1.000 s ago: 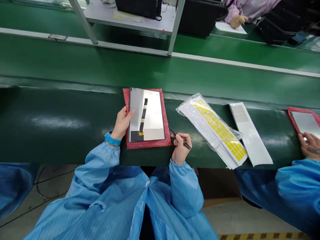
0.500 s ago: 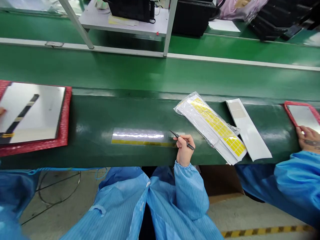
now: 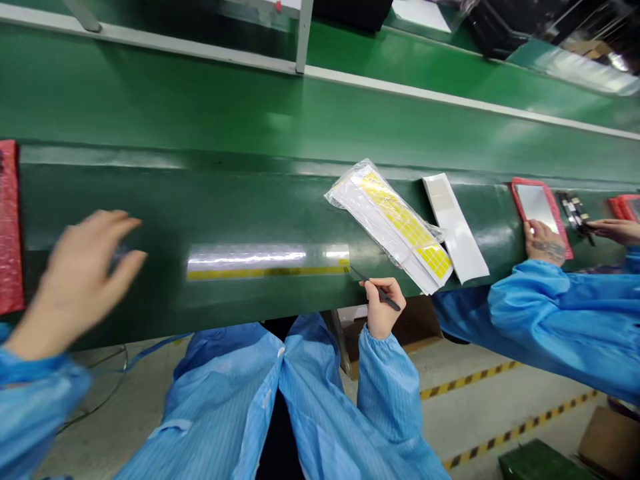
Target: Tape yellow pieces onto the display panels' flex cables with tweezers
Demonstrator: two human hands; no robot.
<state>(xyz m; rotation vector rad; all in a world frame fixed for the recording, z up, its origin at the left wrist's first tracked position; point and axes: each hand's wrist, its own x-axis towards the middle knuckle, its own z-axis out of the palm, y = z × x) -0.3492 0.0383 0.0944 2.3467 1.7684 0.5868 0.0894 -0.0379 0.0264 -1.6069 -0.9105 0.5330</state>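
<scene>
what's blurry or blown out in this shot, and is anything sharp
Head view: the left hand is smeared with blur, fingers spread; glare whites out the clear film strip on the green belt; the right hand and its tweezers are sharp; the belt's edges bow from lens distortion.

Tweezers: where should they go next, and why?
Probably a small nudge left to pinch the end of the tape. The right hand holds the tweezers with the tip right by the strip, at its right end. The left hand hovers open, holding nothing.
</scene>
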